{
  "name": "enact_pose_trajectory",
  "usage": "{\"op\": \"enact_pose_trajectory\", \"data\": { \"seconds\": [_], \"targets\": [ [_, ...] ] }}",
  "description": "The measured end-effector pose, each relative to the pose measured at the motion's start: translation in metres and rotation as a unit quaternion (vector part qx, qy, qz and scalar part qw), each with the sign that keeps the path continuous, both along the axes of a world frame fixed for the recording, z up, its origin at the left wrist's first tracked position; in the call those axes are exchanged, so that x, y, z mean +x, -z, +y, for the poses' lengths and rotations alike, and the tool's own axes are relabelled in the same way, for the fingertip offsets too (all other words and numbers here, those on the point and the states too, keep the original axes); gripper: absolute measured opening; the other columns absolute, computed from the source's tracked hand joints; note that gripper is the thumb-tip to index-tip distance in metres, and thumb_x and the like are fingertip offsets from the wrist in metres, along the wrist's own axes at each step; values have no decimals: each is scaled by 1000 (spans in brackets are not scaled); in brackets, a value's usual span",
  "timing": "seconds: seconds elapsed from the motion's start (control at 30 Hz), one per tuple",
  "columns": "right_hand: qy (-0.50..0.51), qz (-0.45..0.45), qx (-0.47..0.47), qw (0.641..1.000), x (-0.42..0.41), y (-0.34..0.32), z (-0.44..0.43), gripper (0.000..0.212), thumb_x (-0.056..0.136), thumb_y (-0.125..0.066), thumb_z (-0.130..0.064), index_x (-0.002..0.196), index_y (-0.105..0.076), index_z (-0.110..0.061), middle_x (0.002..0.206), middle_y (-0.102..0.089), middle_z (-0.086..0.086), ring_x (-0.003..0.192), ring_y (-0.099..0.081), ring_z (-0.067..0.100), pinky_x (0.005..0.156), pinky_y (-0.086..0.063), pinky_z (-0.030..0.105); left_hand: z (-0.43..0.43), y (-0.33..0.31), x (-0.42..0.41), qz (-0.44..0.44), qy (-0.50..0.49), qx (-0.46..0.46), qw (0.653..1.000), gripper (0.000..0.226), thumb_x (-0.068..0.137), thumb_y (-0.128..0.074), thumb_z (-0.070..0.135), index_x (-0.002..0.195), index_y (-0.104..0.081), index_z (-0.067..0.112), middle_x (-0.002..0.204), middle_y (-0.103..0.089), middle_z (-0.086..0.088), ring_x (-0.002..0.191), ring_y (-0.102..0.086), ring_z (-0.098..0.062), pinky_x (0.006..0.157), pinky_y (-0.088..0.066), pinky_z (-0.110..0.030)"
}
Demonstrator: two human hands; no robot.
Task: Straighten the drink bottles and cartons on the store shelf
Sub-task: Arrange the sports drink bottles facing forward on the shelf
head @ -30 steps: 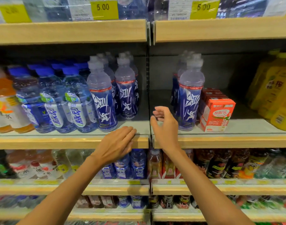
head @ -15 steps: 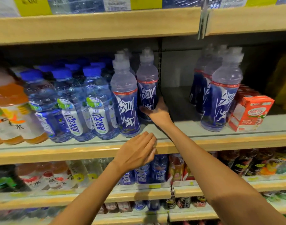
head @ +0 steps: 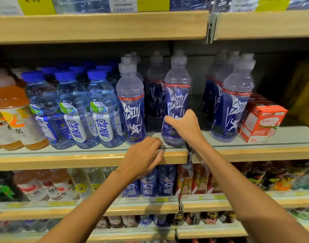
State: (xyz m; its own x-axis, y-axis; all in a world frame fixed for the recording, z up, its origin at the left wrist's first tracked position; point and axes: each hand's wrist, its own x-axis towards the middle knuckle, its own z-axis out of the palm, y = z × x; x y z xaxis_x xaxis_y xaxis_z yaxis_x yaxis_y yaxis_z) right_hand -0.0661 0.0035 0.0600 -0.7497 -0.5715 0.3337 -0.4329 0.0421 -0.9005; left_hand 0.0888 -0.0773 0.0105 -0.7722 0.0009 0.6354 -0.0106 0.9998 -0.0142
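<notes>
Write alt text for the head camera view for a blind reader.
A right hand grips a blue sports bottle low down; the left hand rests on the wooden shelf edge. Water bottles stand left, red cartons right.

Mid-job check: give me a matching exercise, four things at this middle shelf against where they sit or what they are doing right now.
Things
1. right hand
2. left hand
3. red carton
4. orange drink bottles

Places or states
A. far left of the shelf
B. grips a dark blue sports bottle
C. rests on the shelf's front edge
D. just right of the rightmost sports bottles

Pairs: 1-B; 2-C; 3-D; 4-A
</notes>
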Motion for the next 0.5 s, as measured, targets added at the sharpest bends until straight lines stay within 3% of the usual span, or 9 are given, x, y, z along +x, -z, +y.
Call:
{"op": "enact_pose_trajectory", "data": {
  "seconds": [0.1,0.17,0.27,0.37,0.43,0.5],
  "targets": [
    [-24,-24,-9,999,10,-6,27,28,74,-72,-18,94,-55,-11,85,-66,-1,75,-62,13,66,-50,29,15,-23,-4,83,-7,232,969,25,97,-43,29,105,-60,12,97,-64,1,83,-61,-12,71,-50,-28],
    [-46,-37,-19,998,18,-8,43,33,75,-73,-15,103,-54,-15,95,-68,-2,84,-66,12,73,-53,29,25,-48,-12,143,18,398,906,25,96,-44,32,106,-60,16,98,-67,3,88,-64,-11,78,-51,-23],
    [-97,-44,-24,994,31,-4,64,36,76,-74,-13,106,-54,-20,94,-68,-8,79,-66,3,70,-52,20,38,-86,-27,156,77,583,794,18,99,-47,32,105,-58,19,103,-68,0,94,-66,-12,88,-52,-31],
    [-143,-51,-13,988,47,6,75,45,69,-79,-23,106,-55,-22,94,-70,-6,80,-68,4,72,-54,24,50,-113,-34,150,87,650,740,31,94,-55,39,107,-57,11,107,-67,-11,97,-67,-22,89,-50,-37],
    [-149,-38,4,988,60,11,77,57,56,-74,-41,106,-53,-24,92,-70,-6,80,-68,4,71,-55,26,57,-118,-34,158,78,650,739,37,85,-65,44,104,-60,13,106,-68,-13,97,-68,-25,83,-53,-34],
    [-146,-4,13,989,69,15,76,61,52,-69,-49,106,-50,-27,90,-69,-9,78,-66,1,68,-55,22,62,-118,-32,180,50,631,753,25,79,-75,39,92,-64,21,88,-72,-1,82,-70,-14,69,-54,-22]
  ]
}}
